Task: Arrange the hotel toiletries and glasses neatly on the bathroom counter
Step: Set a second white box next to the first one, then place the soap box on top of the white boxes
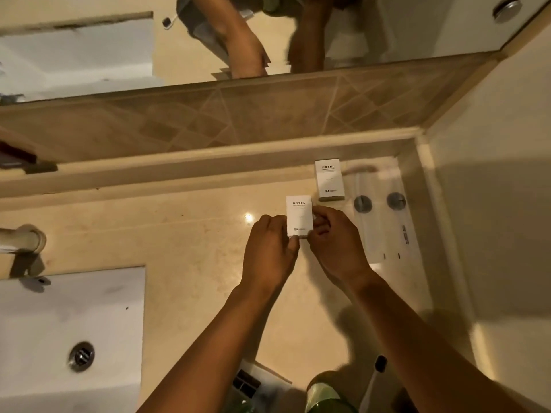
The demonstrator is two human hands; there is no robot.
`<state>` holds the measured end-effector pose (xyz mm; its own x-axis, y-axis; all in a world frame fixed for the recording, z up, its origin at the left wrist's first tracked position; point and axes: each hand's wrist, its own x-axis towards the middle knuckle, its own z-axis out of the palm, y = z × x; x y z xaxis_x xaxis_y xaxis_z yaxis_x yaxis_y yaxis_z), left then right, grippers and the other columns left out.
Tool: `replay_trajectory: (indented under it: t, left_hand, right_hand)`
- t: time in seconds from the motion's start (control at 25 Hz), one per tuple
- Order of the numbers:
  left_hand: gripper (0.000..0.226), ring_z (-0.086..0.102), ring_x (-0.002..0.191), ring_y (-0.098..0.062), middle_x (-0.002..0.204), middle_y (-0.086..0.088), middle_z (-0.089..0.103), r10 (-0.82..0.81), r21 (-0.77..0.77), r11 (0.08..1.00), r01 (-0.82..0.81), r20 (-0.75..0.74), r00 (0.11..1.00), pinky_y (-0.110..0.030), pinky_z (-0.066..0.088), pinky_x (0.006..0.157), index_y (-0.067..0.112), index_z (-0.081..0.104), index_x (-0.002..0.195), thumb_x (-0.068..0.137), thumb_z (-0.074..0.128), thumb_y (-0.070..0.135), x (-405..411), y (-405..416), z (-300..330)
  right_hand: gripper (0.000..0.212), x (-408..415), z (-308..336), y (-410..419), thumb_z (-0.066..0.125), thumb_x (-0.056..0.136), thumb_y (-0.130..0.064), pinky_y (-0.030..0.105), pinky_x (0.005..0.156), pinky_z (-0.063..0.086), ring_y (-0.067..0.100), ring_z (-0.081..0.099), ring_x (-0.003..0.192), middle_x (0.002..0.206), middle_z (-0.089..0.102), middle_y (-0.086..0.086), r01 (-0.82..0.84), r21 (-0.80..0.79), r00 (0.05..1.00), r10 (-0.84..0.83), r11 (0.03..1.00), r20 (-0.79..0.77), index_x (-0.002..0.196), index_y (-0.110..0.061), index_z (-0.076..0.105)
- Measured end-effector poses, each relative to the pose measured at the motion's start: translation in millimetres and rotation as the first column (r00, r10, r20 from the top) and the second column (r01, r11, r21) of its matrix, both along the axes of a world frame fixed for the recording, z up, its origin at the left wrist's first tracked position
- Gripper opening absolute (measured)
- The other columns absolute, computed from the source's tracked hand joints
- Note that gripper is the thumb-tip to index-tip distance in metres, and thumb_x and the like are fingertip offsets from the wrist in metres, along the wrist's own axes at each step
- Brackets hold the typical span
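A small white box printed HOTEL [299,214] stands upright on the beige counter [179,248]. My left hand [269,248] pinches its lower left edge and my right hand [335,244] pinches its lower right edge. A second, identical HOTEL box [329,180] stands farther back and to the right, near the backsplash. Right of it stand two clear glasses [363,204] [396,200], seen from above, hard to make out apart from their round bases.
A white sink basin [59,323] with a metal drain [81,355] fills the lower left, its tap [26,242] at the left edge. The mirror [208,40] runs along the back and a wall [492,204] closes off the right. A green object [325,391] sits at the bottom edge.
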<state>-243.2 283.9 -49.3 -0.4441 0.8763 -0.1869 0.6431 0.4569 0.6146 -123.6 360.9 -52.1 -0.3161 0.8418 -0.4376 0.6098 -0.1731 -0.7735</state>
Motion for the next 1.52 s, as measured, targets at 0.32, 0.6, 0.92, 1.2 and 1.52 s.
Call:
replay_trajectory:
  t: [0.32,0.6,0.92,1.2,1.52]
  left_hand:
    - [0.054,0.044,0.127,-0.032,0.148,-0.009,0.048,-0.228,0.041,0.969,0.244,-0.236,0.945,-0.044,0.049,0.099,0.022,0.057,0.134,0.083,0.071,0.025,-12,12,-18]
    - [0.045,0.052,0.123,-0.032,0.151,-0.008,0.047,-0.214,0.04,0.973,0.229,-0.233,0.949,-0.046,0.05,0.096,0.024,0.062,0.132,0.087,0.068,0.025,-14,53,-26]
    - [0.046,0.051,0.124,-0.028,0.153,-0.007,0.047,-0.174,0.102,0.975,0.199,-0.21,0.962,-0.041,0.054,0.094,0.022,0.063,0.135,0.089,0.069,0.023,-22,68,-34]
    - [0.057,0.05,0.129,-0.024,0.155,-0.003,0.041,-0.166,0.063,0.981,0.186,-0.236,0.958,-0.04,0.057,0.09,0.027,0.052,0.142,0.088,0.07,0.028,-22,71,-36]
    - [0.087,0.05,0.13,-0.027,0.16,0.001,0.014,-0.195,0.074,0.976,0.203,-0.105,0.975,-0.04,0.059,0.092,0.031,0.026,0.153,0.081,0.076,0.029,-23,60,-22]
  right_hand:
    - [0.045,17,-2,37,0.063,0.091,-0.009,0.033,0.107,0.048,0.018,0.044,0.127,0.138,0.044,-0.004,-0.121,0.382,0.976,0.04,0.916,0.213,0.13,-0.031,0.057]
    - [0.036,11,-9,64,0.059,0.093,-0.006,0.025,0.108,0.04,0.017,0.047,0.13,0.144,0.046,-0.001,-0.2,0.389,0.959,0.098,0.899,0.265,0.127,-0.018,0.065]
    - [0.033,11,-13,67,0.062,0.094,-0.009,0.026,0.107,0.047,0.013,0.052,0.126,0.142,0.047,-0.004,-0.168,0.393,0.968,0.076,0.904,0.239,0.125,-0.021,0.067]
    - [0.035,10,-16,69,0.068,0.09,-0.011,0.019,0.099,0.048,0.015,0.054,0.124,0.14,0.041,-0.005,-0.153,0.374,0.974,0.076,0.915,0.211,0.123,-0.023,0.062]
    - [0.053,23,-6,62,0.075,0.085,-0.013,0.014,0.093,0.048,0.014,0.056,0.122,0.141,0.034,-0.002,-0.05,0.335,0.994,0.012,0.941,0.113,0.129,-0.028,0.049]
